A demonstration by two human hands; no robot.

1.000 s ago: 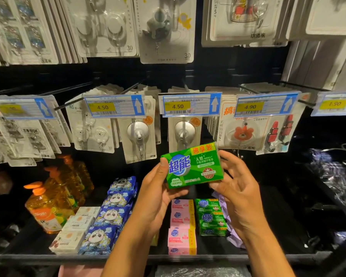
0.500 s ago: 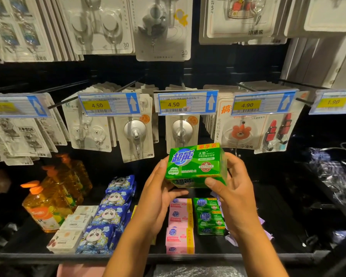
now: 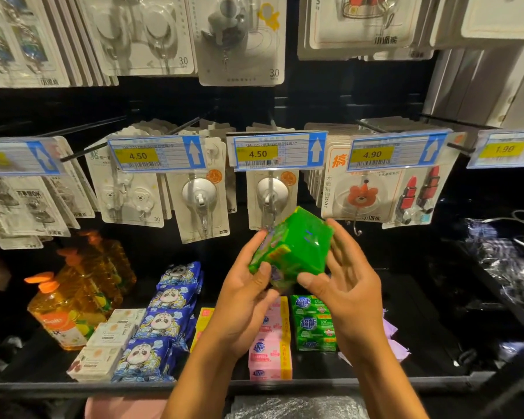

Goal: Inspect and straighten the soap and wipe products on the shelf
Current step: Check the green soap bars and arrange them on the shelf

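A green soap pack (image 3: 297,246) is held in the air above the shelf, tilted and blurred, its plain green back turned up. My left hand (image 3: 248,285) grips its left side with thumb and fingers. My right hand (image 3: 345,282) holds its right side, thumb under the lower edge. Below on the black shelf (image 3: 421,328) lie more green soap packs (image 3: 313,322), pink soap packs (image 3: 270,355), blue panda wipe packs (image 3: 161,325) and white soap boxes (image 3: 106,343).
Orange pump bottles (image 3: 70,300) stand at the shelf's left. Carded hooks (image 3: 200,198) hang on pegs above with price tags (image 3: 277,151). A purple wrapper (image 3: 395,343) lies right of the green packs. Crinkled clear bags (image 3: 502,267) sit at far right.
The green pack has been turned over and tilted, so its printed face now points down-left and its back shows. Both hands shifted their hold and dropped slightly.
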